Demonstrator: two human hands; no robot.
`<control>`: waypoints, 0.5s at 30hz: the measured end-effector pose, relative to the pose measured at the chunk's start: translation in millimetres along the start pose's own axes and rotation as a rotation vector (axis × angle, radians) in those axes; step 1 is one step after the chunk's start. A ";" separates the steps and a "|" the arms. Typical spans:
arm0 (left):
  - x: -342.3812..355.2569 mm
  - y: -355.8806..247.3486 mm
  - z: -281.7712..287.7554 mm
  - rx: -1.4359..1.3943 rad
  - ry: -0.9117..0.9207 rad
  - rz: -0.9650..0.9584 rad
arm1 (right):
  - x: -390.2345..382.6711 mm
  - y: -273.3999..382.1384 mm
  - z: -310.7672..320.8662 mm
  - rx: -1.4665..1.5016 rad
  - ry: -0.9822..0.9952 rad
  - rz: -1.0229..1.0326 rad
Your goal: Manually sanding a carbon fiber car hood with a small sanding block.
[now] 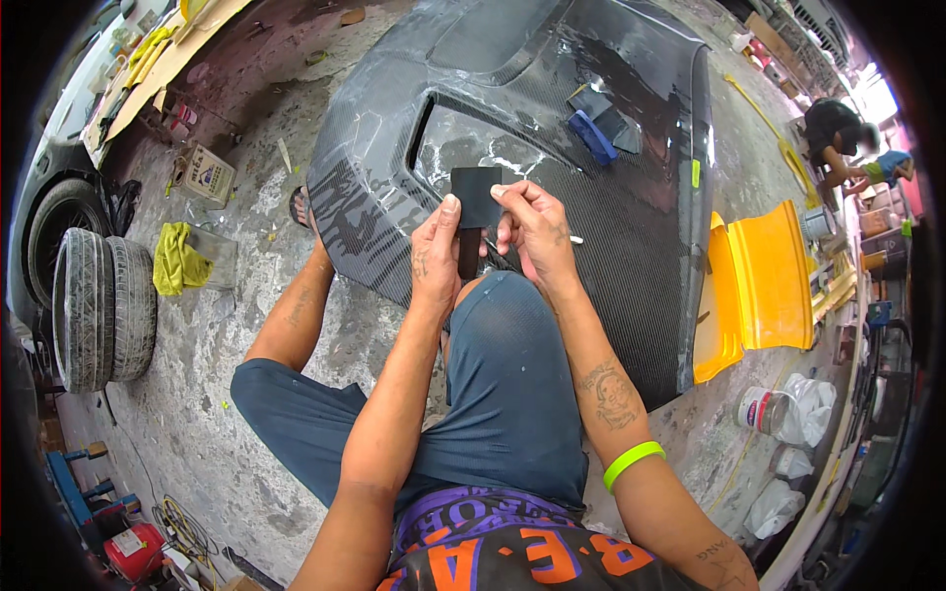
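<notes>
Both hands are raised above my knee, over a dark carbon-weave car hood (621, 276). My left hand (435, 254) is closed on a small black square sheet (476, 194) with a dark lower part hanging beneath it, its thumb along the left edge. My right hand (535, 234) pinches the sheet's right side between thumb and fingers. Farther up on the hood lie a blue block (591, 136) and dark thin pieces (619, 126) beside it. The hood's surface shows wet-looking patches around its vent opening.
Left: stacked tires (84, 310), a yellow cloth on a container (177, 258), a metal can (207, 175), a red machine (128, 552) with hoses. Right: yellow body panels (764, 281), buckets and bags (764, 409), a yellow long-handled tool, a crouching person (833, 128) in the distance.
</notes>
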State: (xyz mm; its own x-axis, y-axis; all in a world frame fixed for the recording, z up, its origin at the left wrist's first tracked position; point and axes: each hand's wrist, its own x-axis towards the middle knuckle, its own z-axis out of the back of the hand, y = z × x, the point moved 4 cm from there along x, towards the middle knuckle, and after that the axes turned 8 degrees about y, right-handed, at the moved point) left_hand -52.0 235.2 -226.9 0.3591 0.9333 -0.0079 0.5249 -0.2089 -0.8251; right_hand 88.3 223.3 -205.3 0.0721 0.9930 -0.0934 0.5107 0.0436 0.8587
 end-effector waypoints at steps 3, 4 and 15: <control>-1.0 -0.7 -3.3 0.000 -0.011 0.020 | -0.6 1.7 0.6 -0.005 0.007 0.005; -1.1 -1.1 -5.1 -0.013 -0.019 0.023 | -1.1 1.6 0.9 -0.002 0.004 0.008; 1.2 -8.4 0.9 0.202 -0.089 -0.047 | 0.6 -2.3 2.6 -0.180 -0.091 0.116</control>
State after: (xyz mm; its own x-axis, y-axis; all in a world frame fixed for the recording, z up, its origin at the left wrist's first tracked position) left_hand -56.6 238.3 -220.5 0.2631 0.9647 -0.0092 0.3710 -0.1100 -0.9221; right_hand 89.4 223.6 -208.6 0.2028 0.9788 -0.0273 0.3342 -0.0430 0.9415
